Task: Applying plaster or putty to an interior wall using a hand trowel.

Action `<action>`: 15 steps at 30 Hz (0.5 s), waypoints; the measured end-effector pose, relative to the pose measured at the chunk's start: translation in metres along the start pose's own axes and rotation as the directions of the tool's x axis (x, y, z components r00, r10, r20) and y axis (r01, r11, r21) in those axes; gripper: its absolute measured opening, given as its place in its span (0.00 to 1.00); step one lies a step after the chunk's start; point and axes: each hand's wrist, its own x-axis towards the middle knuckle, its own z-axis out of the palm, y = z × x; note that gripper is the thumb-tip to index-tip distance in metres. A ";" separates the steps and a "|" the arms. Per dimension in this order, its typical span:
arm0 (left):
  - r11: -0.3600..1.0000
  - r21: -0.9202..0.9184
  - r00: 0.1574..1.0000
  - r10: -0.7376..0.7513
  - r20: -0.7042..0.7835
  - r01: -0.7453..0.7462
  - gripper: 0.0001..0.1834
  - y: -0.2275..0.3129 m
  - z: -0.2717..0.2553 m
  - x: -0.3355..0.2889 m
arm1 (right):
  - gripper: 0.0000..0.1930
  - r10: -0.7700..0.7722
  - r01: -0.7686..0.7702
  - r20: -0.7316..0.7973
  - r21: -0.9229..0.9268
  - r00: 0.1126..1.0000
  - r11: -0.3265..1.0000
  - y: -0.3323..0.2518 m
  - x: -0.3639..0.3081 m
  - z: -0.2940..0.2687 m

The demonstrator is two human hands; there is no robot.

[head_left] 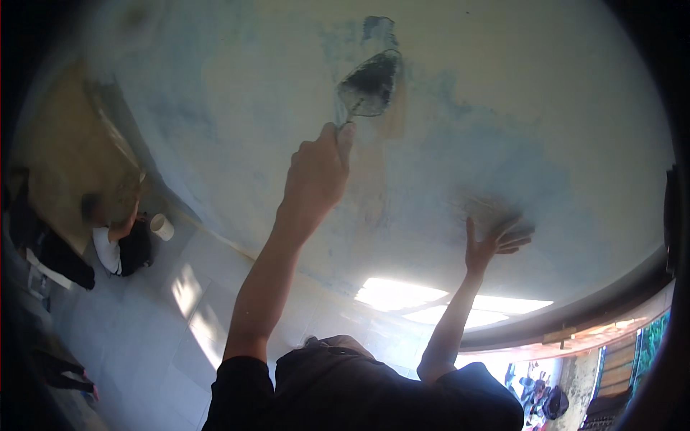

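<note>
My left hand is raised and wrapped around the handle of a trowel. Its broad, dark-smeared metal blade lies against the pale wall, which has blotchy blue-grey patches. Just above the blade is a small darker patch with a rough edge. Lower and to the right, my right hand has its fingers spread on or close to the wall, holding nothing. A brownish smudge shows beside its fingertips. Whether the palm presses on the surface cannot be made out.
At the left, another person crouches by a tan wall, near a white bucket. Grey floor tiles stretch below, with patches of sunlight. A dark curved edge borders the wall at lower right, beside a bright opening with cluttered items.
</note>
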 end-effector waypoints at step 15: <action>0.999 0.024 0.998 0.030 -0.053 -0.029 0.25 -0.005 0.014 0.001 | 0.60 -0.012 0.010 0.044 0.036 0.999 0.999 -0.003 -0.001 -0.005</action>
